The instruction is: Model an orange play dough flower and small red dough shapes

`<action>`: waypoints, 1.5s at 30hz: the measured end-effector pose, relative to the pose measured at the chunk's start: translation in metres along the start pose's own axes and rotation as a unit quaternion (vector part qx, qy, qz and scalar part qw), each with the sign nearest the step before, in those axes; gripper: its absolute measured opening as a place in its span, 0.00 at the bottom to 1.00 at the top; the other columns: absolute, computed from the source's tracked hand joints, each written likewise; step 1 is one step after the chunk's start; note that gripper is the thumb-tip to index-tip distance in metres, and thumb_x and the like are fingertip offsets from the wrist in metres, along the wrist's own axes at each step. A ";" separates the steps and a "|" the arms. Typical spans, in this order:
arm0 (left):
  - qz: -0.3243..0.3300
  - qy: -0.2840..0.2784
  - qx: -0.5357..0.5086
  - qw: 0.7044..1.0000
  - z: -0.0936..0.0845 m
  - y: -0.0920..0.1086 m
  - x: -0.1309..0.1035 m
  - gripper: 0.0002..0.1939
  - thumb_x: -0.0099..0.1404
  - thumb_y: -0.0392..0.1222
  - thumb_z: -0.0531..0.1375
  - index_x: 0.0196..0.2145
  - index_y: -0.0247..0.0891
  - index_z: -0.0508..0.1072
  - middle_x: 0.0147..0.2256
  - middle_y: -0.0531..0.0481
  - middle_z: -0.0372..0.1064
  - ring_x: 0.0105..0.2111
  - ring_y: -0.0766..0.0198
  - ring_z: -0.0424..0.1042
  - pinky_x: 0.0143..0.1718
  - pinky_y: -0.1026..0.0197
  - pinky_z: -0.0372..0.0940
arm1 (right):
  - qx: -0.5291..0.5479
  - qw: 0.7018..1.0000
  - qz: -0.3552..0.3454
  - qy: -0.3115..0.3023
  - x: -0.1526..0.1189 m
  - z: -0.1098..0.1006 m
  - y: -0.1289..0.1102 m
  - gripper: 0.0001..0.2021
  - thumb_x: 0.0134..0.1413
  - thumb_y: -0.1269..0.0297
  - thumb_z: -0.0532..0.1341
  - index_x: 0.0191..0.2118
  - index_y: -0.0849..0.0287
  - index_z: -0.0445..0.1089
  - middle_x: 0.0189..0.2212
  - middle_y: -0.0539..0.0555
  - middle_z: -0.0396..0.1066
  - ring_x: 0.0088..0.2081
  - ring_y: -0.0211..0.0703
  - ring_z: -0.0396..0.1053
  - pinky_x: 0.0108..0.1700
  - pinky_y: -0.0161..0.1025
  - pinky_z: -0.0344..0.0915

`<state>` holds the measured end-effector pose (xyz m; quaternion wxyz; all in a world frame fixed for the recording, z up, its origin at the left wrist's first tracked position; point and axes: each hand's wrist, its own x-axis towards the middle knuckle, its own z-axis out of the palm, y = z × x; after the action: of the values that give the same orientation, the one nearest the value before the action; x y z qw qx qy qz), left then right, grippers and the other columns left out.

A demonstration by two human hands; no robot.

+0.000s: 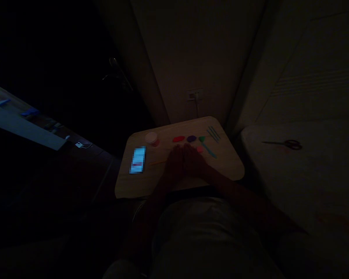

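Note:
The view is very dark. My left hand [175, 162] and my right hand [192, 161] lie side by side, touching, over the small wooden table [139, 186]. What is between or under them is hidden, and their fingers are hard to make out. Just beyond the fingertips are a red lump [178, 138] and a purple lump [191, 138]. A pink piece [199, 148] lies beside my right hand, near a teal tool [209, 150] with a green lump [202, 138] at its upper end. An orange stick [158, 163] is left of my left hand.
A lit phone [137, 159] and a lidded tub [152, 138] occupy the table's left side. Several thin green sticks [213, 134] lie at its back right. Scissors [291, 144] rest on a pale surface [267, 166] to the right. A wall socket [194, 94] is behind.

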<state>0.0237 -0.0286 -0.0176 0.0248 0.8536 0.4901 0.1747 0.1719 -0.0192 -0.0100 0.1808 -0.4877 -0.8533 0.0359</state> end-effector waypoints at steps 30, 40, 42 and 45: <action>0.005 0.001 -0.001 1.000 -0.009 0.038 -0.047 0.40 0.67 0.40 0.54 0.71 0.23 0.46 0.71 0.25 0.46 0.72 0.38 0.45 0.69 0.32 0.49 | 0.000 0.999 -0.052 0.009 -0.058 -0.010 -0.019 0.32 0.63 0.66 0.53 0.69 0.80 0.55 0.68 0.76 0.55 0.71 0.67 0.51 0.70 0.62 0.52; -0.015 0.002 0.032 0.999 -0.001 0.007 -0.014 0.36 0.66 0.38 0.54 0.69 0.24 0.53 0.70 0.25 0.47 0.72 0.37 0.44 0.69 0.33 0.47 | -0.007 1.000 -0.018 -0.013 -0.013 -0.009 -0.006 0.29 0.65 0.65 0.53 0.67 0.79 0.59 0.67 0.78 0.57 0.70 0.67 0.54 0.69 0.62 0.51; -0.032 -0.001 0.047 0.998 0.000 0.002 -0.008 0.35 0.66 0.38 0.54 0.69 0.25 0.54 0.71 0.24 0.45 0.73 0.35 0.42 0.69 0.31 0.47 | -0.008 1.000 -0.010 -0.019 -0.004 -0.010 -0.004 0.29 0.65 0.65 0.52 0.66 0.79 0.60 0.67 0.78 0.57 0.70 0.67 0.54 0.69 0.62 0.51; -0.047 -0.005 0.062 0.997 0.000 0.006 -0.011 0.36 0.66 0.38 0.54 0.70 0.26 0.52 0.71 0.25 0.43 0.72 0.35 0.41 0.68 0.31 0.46 | -0.011 1.000 -0.013 -0.014 -0.008 -0.011 -0.004 0.29 0.66 0.65 0.52 0.67 0.79 0.59 0.67 0.78 0.56 0.69 0.66 0.54 0.69 0.60 0.51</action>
<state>0.0238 -0.0407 -0.0195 -0.0177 0.8304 0.5395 0.1378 0.1762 -0.0294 -0.0011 0.1636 -0.4780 -0.8624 0.0314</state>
